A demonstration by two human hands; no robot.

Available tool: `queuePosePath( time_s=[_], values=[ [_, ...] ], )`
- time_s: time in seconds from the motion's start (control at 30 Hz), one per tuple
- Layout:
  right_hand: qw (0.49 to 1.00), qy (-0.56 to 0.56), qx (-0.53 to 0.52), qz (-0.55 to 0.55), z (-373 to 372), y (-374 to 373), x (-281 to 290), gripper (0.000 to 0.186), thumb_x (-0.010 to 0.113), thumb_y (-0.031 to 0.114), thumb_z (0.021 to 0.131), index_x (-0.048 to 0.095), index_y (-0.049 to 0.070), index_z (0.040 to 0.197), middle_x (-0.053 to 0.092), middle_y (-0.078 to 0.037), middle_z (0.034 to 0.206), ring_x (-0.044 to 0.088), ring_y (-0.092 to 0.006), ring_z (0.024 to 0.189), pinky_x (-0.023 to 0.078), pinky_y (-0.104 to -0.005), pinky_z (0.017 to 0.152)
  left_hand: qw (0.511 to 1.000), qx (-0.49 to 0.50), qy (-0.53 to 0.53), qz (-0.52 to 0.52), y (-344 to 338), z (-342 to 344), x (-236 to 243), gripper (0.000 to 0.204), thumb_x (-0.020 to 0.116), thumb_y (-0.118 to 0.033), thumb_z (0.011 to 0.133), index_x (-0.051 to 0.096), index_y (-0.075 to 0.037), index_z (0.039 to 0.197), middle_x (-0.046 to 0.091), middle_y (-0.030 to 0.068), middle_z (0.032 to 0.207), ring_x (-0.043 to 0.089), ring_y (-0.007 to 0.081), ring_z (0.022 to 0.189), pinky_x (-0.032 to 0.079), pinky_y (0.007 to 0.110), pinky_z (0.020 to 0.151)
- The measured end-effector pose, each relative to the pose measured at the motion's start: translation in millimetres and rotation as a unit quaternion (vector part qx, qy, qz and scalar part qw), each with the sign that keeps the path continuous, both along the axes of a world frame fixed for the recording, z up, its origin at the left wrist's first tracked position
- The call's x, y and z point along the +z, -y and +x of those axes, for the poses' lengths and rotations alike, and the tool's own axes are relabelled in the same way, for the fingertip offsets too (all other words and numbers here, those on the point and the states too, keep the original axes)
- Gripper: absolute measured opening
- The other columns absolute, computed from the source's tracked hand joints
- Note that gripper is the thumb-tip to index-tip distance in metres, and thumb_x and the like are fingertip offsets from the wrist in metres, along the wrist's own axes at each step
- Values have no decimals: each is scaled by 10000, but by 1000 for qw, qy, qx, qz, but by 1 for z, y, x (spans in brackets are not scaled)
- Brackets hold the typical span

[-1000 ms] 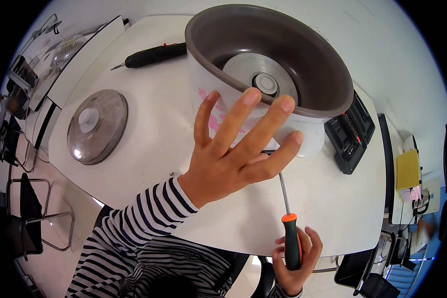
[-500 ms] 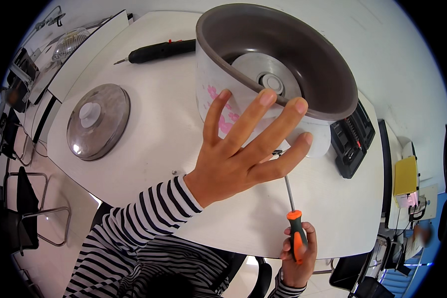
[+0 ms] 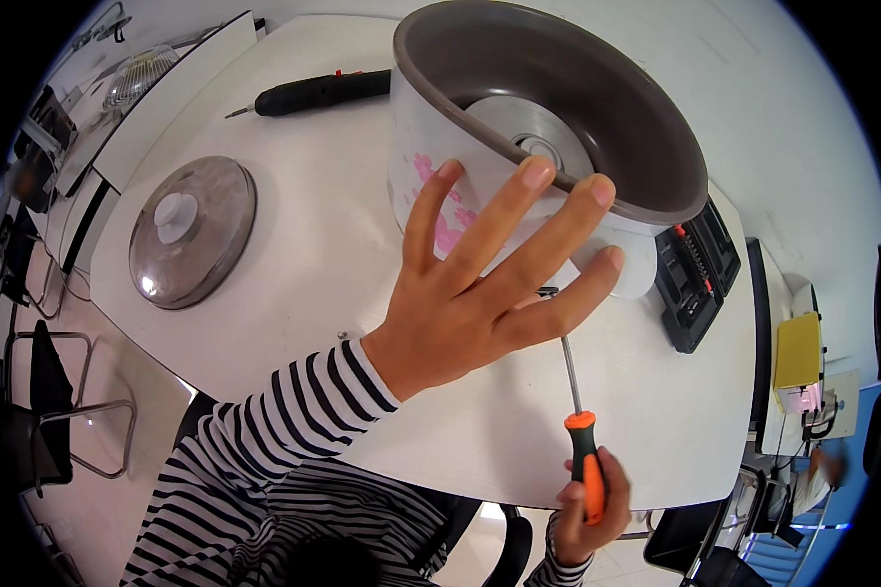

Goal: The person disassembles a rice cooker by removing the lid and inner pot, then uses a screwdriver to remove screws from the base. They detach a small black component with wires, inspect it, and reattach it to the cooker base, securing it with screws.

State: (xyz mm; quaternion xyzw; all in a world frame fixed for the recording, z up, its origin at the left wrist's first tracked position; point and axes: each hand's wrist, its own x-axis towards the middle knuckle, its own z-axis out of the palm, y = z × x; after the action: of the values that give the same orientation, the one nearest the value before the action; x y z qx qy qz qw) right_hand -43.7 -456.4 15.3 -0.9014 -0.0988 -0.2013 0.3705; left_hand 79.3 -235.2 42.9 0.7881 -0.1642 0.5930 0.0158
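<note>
A white rice cooker body (image 3: 418, 137) with pink flowers and a grey-brown inside stands tilted at the far side of the table. Against its near side my left hand (image 3: 470, 293) is spread out, fingers apart, fingertips at the wall and rim. My right hand (image 3: 597, 509) is wrapped round the orange and dark green handle of a screwdriver (image 3: 584, 455). The shaft runs up toward the cooker's lower front, and my left hand hides its tip. Below the rim, a pale panel (image 3: 631, 264) sticks out on the cooker's right.
A metal lid with a white knob (image 3: 174, 217) lies on the left of the white table (image 3: 411, 440). Behind it is a black electric screwdriver (image 3: 313, 95). An open black bit case (image 3: 695, 274) lies at the right. One small metal piece (image 3: 343, 335) sits near my left wrist.
My right hand has shifted its grip and turned on the screwdriver handle. My left hand stays spread against the cooker, which has tipped slightly.
</note>
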Motion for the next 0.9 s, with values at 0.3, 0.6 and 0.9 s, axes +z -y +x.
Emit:
queuePosePath(
  time_s=[0.3, 0.6, 0.9],
  values=[
    [892, -183, 74, 406, 6, -12, 16, 364, 570, 122, 737, 384, 28, 1036, 566, -210, 820, 448, -122, 404, 362, -201, 381, 1000, 3, 9, 7, -2, 1, 0, 498, 655, -235, 641, 414, -236, 1076, 418, 102, 1185, 329, 314, 1115, 318, 440, 846],
    [975, 126, -9, -182, 16, -5, 16, 182, 606, 97, 705, 473, 63, 826, 568, -188, 837, 495, -158, 483, 378, -224, 406, 999, -5, -27, 23, -2, -3, 3, 566, 669, -262, 607, 399, -203, 1101, 395, 150, 1190, 296, 349, 1122, 284, 454, 878],
    [914, -239, 144, 296, 5, -18, 37, 581, 619, -50, 614, 321, 33, 1105, 465, -252, 1026, 549, -165, 598, 446, -222, 511, 997, -26, -71, 30, -5, -8, 3, 786, 758, -211, 441, 367, -173, 1122, 318, 218, 1218, 237, 392, 1134, 243, 480, 901]
  ],
)
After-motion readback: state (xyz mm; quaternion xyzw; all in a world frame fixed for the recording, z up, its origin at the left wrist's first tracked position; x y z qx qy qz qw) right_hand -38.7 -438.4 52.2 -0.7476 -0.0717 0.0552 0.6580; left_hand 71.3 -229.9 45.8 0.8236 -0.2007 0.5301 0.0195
